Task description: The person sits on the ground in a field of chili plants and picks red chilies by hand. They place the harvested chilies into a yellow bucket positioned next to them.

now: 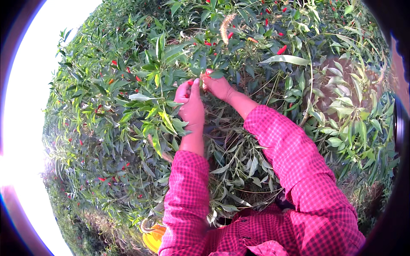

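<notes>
My left hand (191, 104) is among the leaves of a chili pepper plant (174, 60), its fingers curled around red chili peppers (190, 83). A bit of red also shows between its lower fingers. Close beside it, my right hand (218, 87) is bent into the foliage with thumb and fingers together. Red shows at its fingertips, partly behind a leaf (217, 74), and I cannot tell whether it grips a pepper or the stem. A single red chili pepper (282, 50) hangs above and to the right of both hands.
Dense chili plants surround my arms, with more red peppers (102, 179) at the left. A fuzzy grass seed head (226, 28) and a long grass blade (286, 59) stick out of the foliage. Part of a yellow container (153, 238) shows by my left sleeve.
</notes>
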A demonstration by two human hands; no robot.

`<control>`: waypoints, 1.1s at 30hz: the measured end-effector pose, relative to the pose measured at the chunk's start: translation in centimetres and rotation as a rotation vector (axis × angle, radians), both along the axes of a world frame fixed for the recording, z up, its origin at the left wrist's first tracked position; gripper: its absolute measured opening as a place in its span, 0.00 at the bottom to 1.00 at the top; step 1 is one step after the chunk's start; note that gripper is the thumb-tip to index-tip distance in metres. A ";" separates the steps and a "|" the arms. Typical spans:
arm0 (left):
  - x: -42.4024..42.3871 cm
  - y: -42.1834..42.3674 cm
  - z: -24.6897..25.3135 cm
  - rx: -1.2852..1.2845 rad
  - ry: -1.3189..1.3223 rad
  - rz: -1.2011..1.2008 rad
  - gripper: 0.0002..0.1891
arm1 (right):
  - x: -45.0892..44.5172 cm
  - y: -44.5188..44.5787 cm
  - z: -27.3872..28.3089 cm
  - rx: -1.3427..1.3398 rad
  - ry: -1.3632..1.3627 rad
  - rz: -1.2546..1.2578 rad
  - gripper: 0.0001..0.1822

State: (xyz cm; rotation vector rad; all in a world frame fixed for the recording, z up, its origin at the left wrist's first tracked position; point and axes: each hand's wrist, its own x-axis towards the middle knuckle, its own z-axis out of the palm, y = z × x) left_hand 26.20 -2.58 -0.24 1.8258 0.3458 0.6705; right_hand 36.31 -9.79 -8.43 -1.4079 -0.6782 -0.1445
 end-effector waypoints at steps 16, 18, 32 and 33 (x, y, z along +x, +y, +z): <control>1.9 3.8 -1.2 -0.409 0.112 0.077 0.15 | -1.7 -0.7 3.5 -0.109 0.095 -0.088 0.16; 1.9 4.2 -1.1 -0.409 0.116 0.022 0.14 | -2.1 -1.0 3.6 -0.269 -0.014 -0.096 0.15; 0.7 0.7 0.0 0.195 -0.018 0.062 0.14 | -1.8 -1.0 2.9 -0.620 -0.202 -0.221 0.13; 0.4 0.2 0.4 0.229 -0.038 0.065 0.14 | -1.5 -1.0 2.9 -0.624 -0.165 -0.232 0.13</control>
